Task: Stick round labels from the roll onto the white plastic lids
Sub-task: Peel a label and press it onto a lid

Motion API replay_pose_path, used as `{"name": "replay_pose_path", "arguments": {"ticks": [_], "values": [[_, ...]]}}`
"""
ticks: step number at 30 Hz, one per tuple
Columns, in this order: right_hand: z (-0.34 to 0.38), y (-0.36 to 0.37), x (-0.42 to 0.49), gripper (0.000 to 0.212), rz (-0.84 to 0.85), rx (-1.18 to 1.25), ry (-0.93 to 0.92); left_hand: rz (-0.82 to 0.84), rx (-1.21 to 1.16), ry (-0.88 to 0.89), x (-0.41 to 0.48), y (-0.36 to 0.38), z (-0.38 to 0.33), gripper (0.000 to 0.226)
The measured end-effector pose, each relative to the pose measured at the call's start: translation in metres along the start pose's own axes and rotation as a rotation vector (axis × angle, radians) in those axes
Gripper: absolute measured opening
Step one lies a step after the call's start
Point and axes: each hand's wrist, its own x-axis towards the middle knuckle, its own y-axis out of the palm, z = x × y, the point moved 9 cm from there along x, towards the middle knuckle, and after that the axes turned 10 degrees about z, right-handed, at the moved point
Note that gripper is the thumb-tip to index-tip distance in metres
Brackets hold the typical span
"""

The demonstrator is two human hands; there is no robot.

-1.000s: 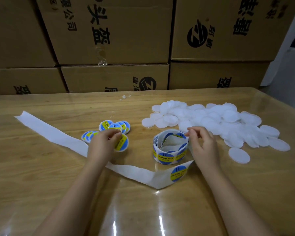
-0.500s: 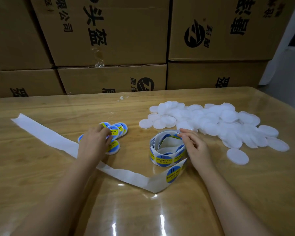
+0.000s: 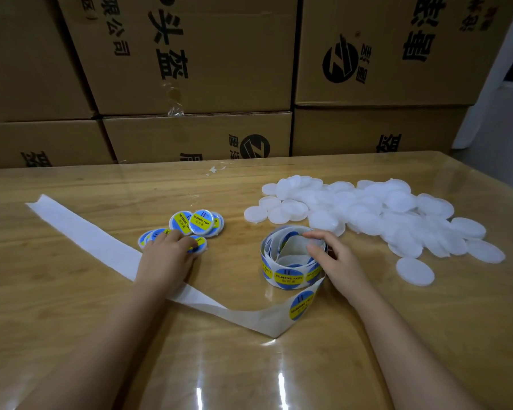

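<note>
Steadying the label roll [image 3: 290, 261] with the right hand [image 3: 335, 258] while the left hand [image 3: 169, 255] lies on the labelled lids [image 3: 200, 221].

Head view: the next label [image 3: 301, 303] sits on the backing strip [image 3: 80, 232] just on the near side of the roll, closer to the right hand. That hand's thumb and forefinger curl over the roll's right wall and appear to grip it. The left hand's fingers lie flat, holding nothing. The bare white lids [image 3: 382, 220] are heaped on the desk [image 3: 249, 365], to the right.

Counts: 1 label roll [image 3: 292, 261] centre, 1 backing strip [image 3: 80, 232] running left. About 6 labelled lids [image 3: 202, 221] left, some overlapped. Plain white lids [image 3: 367, 214] right: heaped, dozens, exact number unreadable. 6 cardboard boxes [image 3: 190, 54] far.
</note>
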Motion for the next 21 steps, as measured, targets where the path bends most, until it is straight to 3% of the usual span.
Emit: {"name": "replay_pose_path", "arguments": {"ticks": [4, 5, 8, 10, 14, 18, 21], "values": [[0.005, 0.006, 0.001, 0.026, 0.081, -0.045, -0.028, -0.042, -0.462, 0.067, -0.006, -0.015, -0.022, 0.014], [0.005, 0.006, 0.001, 0.025, 0.077, -0.047, -0.029, 0.050, -0.592, 0.124, -0.009, -0.014, -0.035, 0.018], [0.007, 0.002, 0.000, 0.022, 0.013, -0.046, -0.046, 0.569, -0.889, 0.260, -0.033, 0.001, -0.076, 0.041], [0.007, -0.002, 0.000, 0.019, -0.033, -0.043, -0.059, 0.810, -0.858, 0.327, -0.051, 0.004, -0.085, 0.045], [0.000, 0.004, 0.000, 0.028, 0.016, -0.025, -0.035, 1.076, -0.756, 0.377, -0.079, 0.007, -0.074, 0.033], [-0.001, -0.006, -0.001, 0.037, -0.122, -0.100, -0.062, 1.094, -0.575, 0.356, -0.088, 0.008, -0.048, 0.015], [0.008, -0.014, -0.007, 0.040, -0.225, -0.242, -0.107, 1.168, -0.505, 0.237, -0.095, 0.009, -0.020, 0.023]]}}
